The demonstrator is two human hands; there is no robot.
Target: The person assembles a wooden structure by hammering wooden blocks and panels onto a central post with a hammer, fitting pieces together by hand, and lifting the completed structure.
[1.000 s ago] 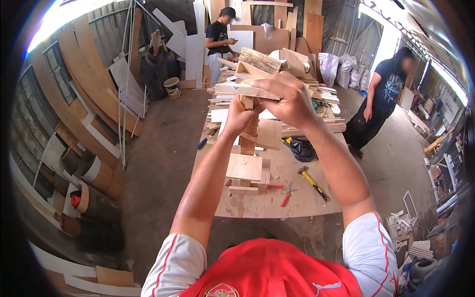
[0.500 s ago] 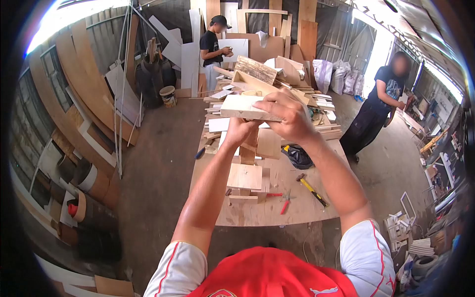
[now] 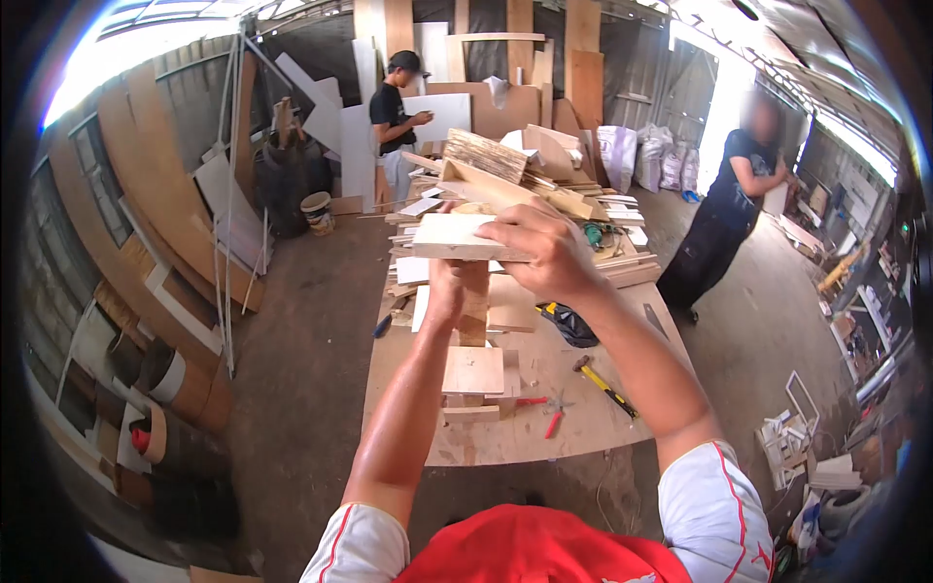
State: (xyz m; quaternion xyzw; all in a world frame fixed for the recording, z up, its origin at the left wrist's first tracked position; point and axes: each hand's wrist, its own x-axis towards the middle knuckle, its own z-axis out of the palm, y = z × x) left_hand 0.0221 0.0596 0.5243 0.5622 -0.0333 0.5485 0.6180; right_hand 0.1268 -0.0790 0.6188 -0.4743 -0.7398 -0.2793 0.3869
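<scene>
My right hand (image 3: 546, 248) grips the right end of a pale wooden block (image 3: 452, 236), held up over the table, its thumb and fingers pressed on it. Below and behind the block is my left hand (image 3: 447, 284), its fingers mostly hidden by the wood; what it holds cannot be made out. Beneath my hands, an upright-looking brown wood strip (image 3: 473, 309) leads down to a small wooden assembly (image 3: 473, 371) on the table. To its right lie red-handled pliers (image 3: 554, 413) and a yellow-and-black hammer (image 3: 604, 387).
Scrap wood (image 3: 486, 155) is heaped at the far end of the worktable (image 3: 544, 445). A black bag (image 3: 570, 326) lies right of centre. One person (image 3: 394, 126) stands behind the heap, another person (image 3: 729, 209) at the right. Boards (image 3: 160, 185) lean along the left wall.
The block has turned so its broad top face shows and sits slightly lower. My left hand is now more hidden under it. The person at the right has raised their hands. The view has shifted.
</scene>
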